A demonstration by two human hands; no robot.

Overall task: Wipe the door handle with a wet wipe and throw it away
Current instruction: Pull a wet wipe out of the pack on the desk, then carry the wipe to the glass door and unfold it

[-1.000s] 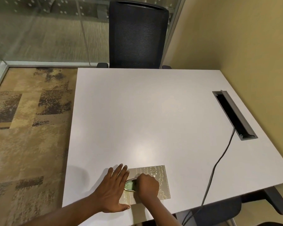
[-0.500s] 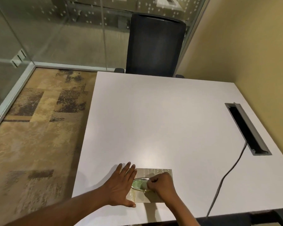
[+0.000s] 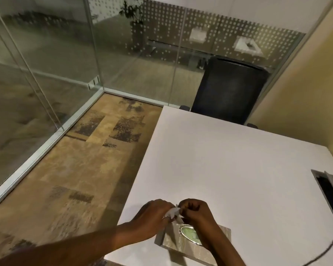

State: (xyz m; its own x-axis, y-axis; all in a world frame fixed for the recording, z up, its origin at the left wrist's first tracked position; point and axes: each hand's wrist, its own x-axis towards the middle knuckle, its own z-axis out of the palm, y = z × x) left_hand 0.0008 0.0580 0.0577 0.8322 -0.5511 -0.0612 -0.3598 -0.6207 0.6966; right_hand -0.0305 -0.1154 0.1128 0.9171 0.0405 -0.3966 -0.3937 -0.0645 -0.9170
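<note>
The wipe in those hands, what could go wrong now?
1. The wet wipe is pinched between the left hand and the right hand; pulling apart might tear it.
2. The wipe box sits near the table edge, so a tug could slide it off.

White table top (image 3: 229, 160). Carpet (image 3: 81, 169) in tan and ochre, with dark brown speckled rectangular patches. Black mesh chair back (image 3: 229, 93). Plain mustard-yellow wall (image 3: 306, 89). Glass partition (image 3: 181, 35) printed with rows of white dots. Wipe box (image 3: 173, 239) in pale beige with a faint ornamental print; its oval opening (image 3: 189, 232) is silver-rimmed, green inside. Wipe (image 3: 173, 212) white. Cable slot (image 3: 331, 191) grey-framed, black within.
</note>
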